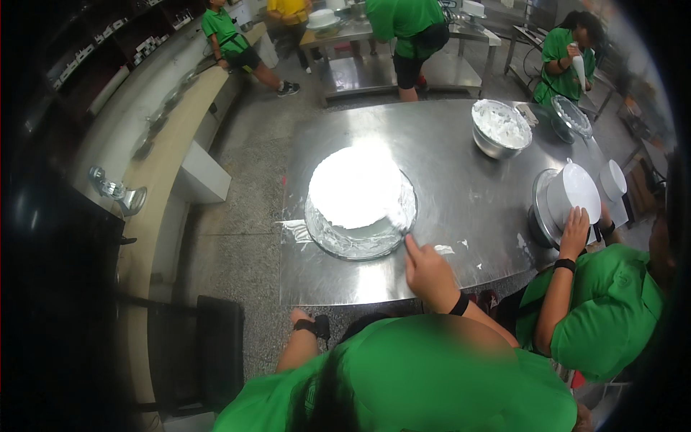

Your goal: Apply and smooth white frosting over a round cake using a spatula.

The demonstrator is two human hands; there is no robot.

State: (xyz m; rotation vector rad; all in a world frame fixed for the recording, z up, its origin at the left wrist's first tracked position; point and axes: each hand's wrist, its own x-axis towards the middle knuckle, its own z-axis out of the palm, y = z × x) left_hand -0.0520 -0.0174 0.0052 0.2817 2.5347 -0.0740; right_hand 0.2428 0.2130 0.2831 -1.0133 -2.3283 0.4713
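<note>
the left hand is by the near edge of the surface, too small in view to tell if it is spread or closed, while the white cake sits beyond it on a smeared plate. the right hand pinches a blurred tool at the cake's near right side, where a tilted or hard-pressed blade could gouge it, or a nudge could shift the plate, since the left hand does not steady it; farther right, well apart, stands a bowl of cream.
</note>
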